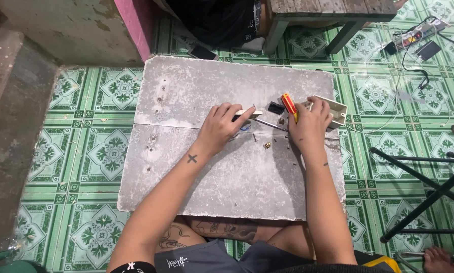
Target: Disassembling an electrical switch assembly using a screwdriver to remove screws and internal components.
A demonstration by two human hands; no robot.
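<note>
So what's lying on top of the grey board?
On the grey board: both hands, left hand on a white strip, right hand gripping a red-yellow screwdriver, a white box, loose screws. Anything beneath the palms is hidden.

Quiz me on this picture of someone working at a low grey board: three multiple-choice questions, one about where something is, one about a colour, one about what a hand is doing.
1. Where does the grey board lie?
A. On a green patterned tile floor
B. On a wooden bench
C. On grass

2. What colours is the screwdriver handle?
A. Blue and white
B. Red and yellow
C. All black

3. What is the right hand doing?
A. Resting flat and empty on the board
B. Gripping the screwdriver beside the white box
C. Hanging off the board's edge

Answers:
1 A: green tiles show all round the board.
2 B: the handle is red with a yellow stripe.
3 B: the fingers close round the tool next to the box, while the left hand holds a pale flat piece.
</note>
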